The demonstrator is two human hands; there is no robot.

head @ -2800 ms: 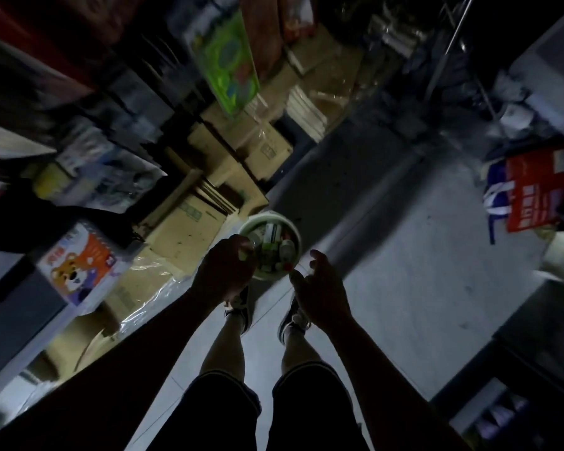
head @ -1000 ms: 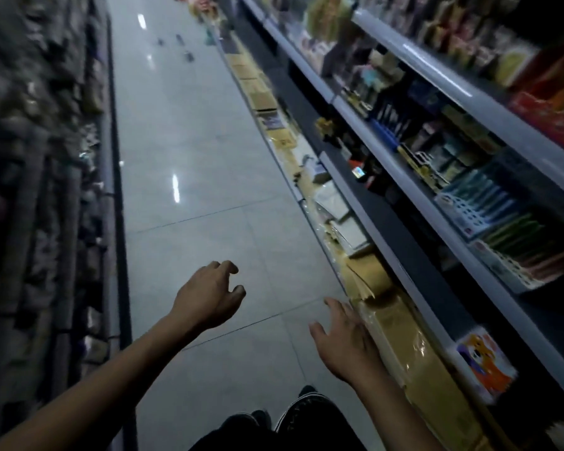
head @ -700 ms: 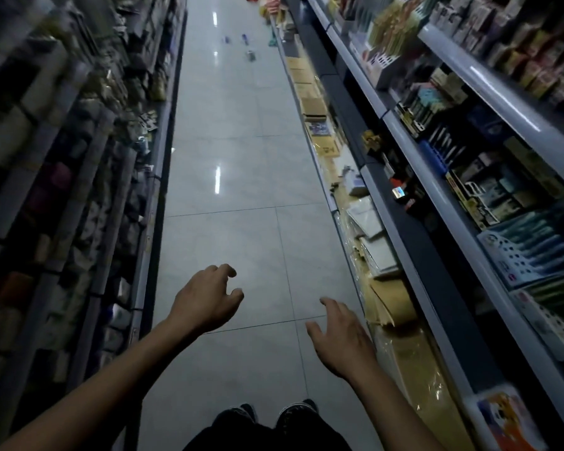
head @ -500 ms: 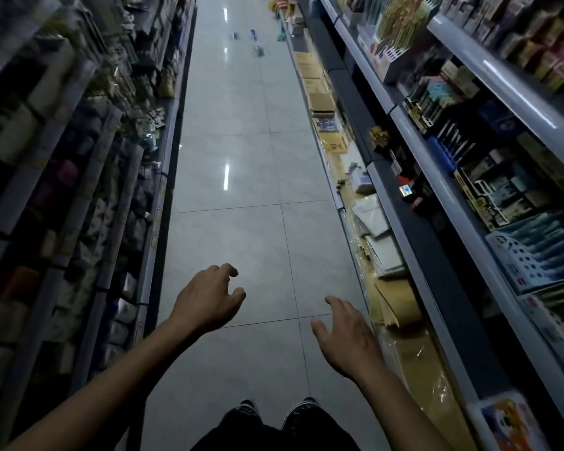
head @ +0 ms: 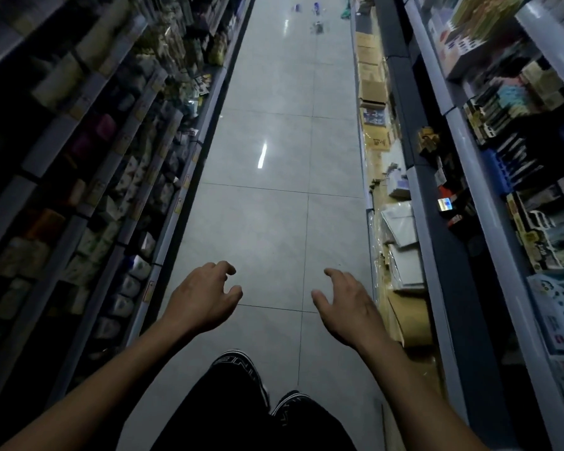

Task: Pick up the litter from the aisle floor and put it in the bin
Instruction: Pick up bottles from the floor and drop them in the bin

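Observation:
I look down a long shop aisle with a pale tiled floor point(head: 274, 229). Far ahead at the top of the head view lie small bits of litter: a dark scrap point(head: 317, 27), a bluish piece point(head: 296, 7) and another bluish piece point(head: 316, 6). My left hand point(head: 202, 301) hovers low in front of me, fingers loosely curled, holding nothing. My right hand point(head: 345, 307) is beside it, fingers spread and relaxed, also empty. The bin is not in view.
Stocked shelves point(head: 105, 164) line the left side of the aisle. On the right, shelves point(head: 502, 177) stand behind cardboard boxes point(head: 373, 89) and wrapped packs point(head: 401, 229) lying along the floor edge. My shoes point(head: 241, 369) are at the bottom.
Earlier my left hand held the bin over the floor and my right was beside it; since then the view has swung to face down the aisle, with both hands empty and slightly further apart.

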